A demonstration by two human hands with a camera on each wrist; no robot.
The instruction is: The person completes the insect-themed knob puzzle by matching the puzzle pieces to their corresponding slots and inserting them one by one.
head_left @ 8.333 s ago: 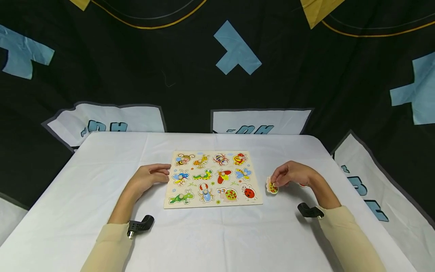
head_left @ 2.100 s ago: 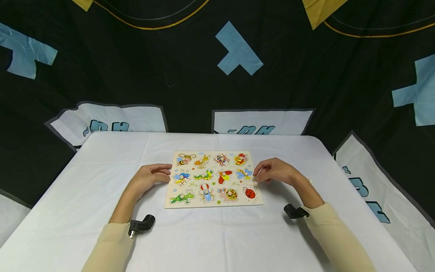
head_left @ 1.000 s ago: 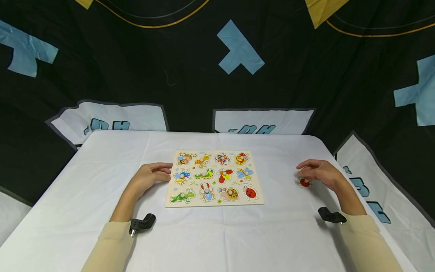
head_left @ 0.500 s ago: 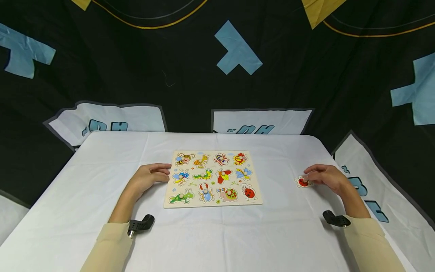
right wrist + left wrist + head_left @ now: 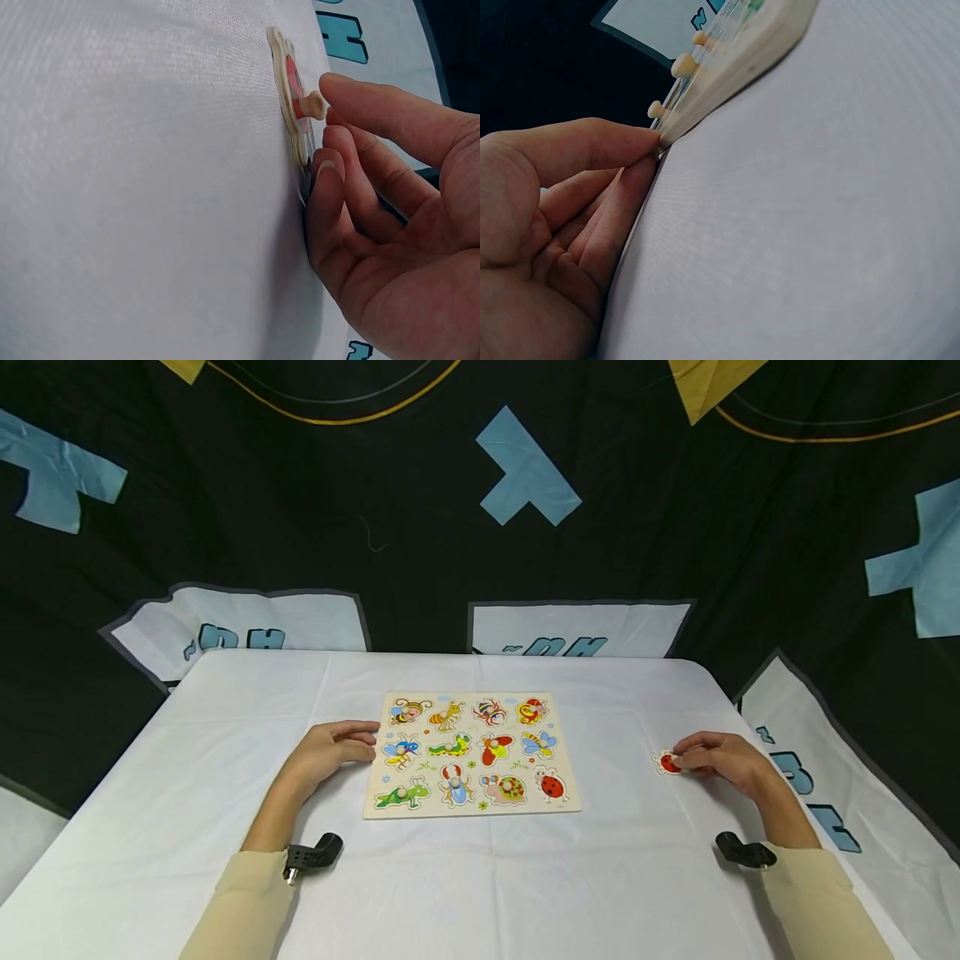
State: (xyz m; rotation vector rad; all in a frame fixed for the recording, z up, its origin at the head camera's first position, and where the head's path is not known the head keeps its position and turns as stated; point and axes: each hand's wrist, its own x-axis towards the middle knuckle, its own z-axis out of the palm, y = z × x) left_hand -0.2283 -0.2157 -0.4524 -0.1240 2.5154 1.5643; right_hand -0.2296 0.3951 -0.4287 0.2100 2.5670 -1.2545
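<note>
A wooden insect puzzle board (image 5: 480, 811) lies flat on the white table, with knobbed pieces in most of its shapes. At its lower right, the ladybug shape (image 5: 552, 787) shows no knob. My left hand (image 5: 321, 756) rests at the board's left edge; in the left wrist view its fairly straight fingertips (image 5: 649, 139) touch that edge. To the right lies the ladybug piece (image 5: 667, 763), flat on the cloth. My right hand (image 5: 727, 762) is beside it, thumb and loosely bent fingers right at its wooden knob (image 5: 311, 106), which shows in front of the fingertips.
White cloth (image 5: 480, 885) covers the table. Behind it hangs a black curtain (image 5: 315, 518) with blue and yellow patches. A black wrist camera (image 5: 313, 852) is strapped at the left sleeve, another wrist camera (image 5: 745, 851) at the right.
Earlier my right hand held a green-spotted yellow piece right of the board, then was at the board's right edge. It has since moved right to the ladybug piece. The left hand stays put.
</note>
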